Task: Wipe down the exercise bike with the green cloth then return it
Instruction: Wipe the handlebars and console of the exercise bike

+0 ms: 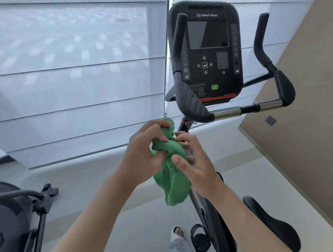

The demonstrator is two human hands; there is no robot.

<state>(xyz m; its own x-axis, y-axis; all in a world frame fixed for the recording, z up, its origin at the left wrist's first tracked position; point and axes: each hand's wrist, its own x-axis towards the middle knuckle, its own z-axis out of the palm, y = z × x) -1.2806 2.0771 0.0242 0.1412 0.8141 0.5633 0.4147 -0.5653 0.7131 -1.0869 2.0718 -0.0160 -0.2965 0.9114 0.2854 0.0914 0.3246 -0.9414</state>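
Window blinds point(72, 73) behind bike point(206, 52); your left hand point(144, 156) & right hand point(196, 162) both pinch green cloth point(172, 183), bunching it. Wipe not begun; next, press it onto console.

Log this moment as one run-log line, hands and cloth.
left hand: gripping green cloth | right hand: gripping cloth | cloth: bunched, off exercise bike | wiping: not begun

Both hands, left point(144, 156) and right point(194, 163), bunch the green cloth point(174, 185) below the exercise bike point(206, 56) console.
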